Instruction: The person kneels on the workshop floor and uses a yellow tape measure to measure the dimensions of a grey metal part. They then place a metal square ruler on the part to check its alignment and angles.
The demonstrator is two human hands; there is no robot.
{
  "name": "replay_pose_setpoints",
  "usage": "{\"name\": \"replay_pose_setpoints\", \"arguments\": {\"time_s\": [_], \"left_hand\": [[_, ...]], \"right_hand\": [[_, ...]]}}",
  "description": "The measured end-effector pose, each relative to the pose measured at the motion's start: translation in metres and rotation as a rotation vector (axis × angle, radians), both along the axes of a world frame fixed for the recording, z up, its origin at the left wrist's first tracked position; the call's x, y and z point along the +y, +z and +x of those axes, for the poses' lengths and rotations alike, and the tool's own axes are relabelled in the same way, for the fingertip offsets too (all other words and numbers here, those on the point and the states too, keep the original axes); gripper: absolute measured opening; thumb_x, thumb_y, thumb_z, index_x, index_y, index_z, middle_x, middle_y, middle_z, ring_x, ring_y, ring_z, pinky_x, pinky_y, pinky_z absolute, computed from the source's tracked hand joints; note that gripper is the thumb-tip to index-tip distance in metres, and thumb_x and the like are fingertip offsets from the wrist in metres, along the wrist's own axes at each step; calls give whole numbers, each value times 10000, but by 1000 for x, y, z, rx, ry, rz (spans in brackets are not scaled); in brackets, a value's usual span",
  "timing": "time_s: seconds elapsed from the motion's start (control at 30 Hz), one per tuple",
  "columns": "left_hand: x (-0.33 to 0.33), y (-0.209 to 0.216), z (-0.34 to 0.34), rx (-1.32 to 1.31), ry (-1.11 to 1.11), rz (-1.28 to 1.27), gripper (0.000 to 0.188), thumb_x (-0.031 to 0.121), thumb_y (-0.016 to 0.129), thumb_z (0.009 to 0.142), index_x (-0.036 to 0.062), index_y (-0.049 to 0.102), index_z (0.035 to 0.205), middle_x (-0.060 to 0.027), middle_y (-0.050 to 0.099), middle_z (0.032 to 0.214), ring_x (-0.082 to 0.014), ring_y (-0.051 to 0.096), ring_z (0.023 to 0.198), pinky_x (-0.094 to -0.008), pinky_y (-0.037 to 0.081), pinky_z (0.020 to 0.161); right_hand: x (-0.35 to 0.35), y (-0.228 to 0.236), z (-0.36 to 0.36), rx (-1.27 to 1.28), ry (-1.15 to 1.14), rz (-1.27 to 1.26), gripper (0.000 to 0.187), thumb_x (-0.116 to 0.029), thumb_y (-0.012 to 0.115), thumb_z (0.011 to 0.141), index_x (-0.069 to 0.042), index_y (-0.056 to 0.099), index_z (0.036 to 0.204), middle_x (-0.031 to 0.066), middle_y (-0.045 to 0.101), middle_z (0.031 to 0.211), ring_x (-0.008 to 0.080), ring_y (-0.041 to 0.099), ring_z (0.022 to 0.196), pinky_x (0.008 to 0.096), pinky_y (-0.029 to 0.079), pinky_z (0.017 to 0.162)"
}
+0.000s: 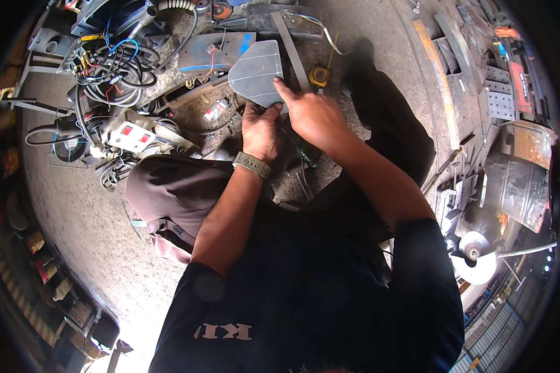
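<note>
A dark grey metal plate (255, 69) with cut corners and thin pale lines across its face is in front of me. My left hand (261, 129) is closed on its near edge, with the thumb on top and the other fingers partly hidden. My right hand (315, 114) has its index finger stretched out, the tip touching the plate's right side. Its other fingers are curled, and I see nothing in them. A flat metal strip (290, 53) lies just beyond the right hand, beside a yellow tape measure (319, 76).
Tangled black cables (121, 78) and a white socket box (130, 135) lie on the floor to the left. A blue-marked metal piece (218, 51) lies behind the plate. Metal offcuts, a perforated plate (501, 93) and an angle grinder's disc (473, 247) are at the right.
</note>
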State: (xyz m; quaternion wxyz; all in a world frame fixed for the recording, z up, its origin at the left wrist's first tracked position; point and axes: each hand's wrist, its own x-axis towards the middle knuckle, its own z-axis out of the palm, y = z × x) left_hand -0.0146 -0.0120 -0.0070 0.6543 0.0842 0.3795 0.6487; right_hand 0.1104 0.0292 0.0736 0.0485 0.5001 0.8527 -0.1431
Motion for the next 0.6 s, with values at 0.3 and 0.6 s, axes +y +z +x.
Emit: {"name": "replay_pose_setpoints", "arguments": {"time_s": [0.3, 0.6], "left_hand": [[2, -8, -4, 26, -35, 2, 480, -105, 582, 939, 54, 545, 1390, -101, 660, 1294, -229, 649, 1151, -358, 546, 963], [1, -10, -5, 7, -34, -22, 465, -96, 594, 943, 57, 546, 1380, -95, 663, 1271, -227, 651, 1139, -358, 557, 932]], "right_hand": [[-8, 5, 7, -71, 39, 9, 589, -191, 520, 980, -163, 481, 1567, 179, 755, 856, 356, 757, 782, 488, 597, 700], [5, 1, 16, -69, 55, 67, 754, -93, 594, 923, -370, 413, 1601, 145, 708, 754, 355, 719, 678, 474, 587, 639]]}}
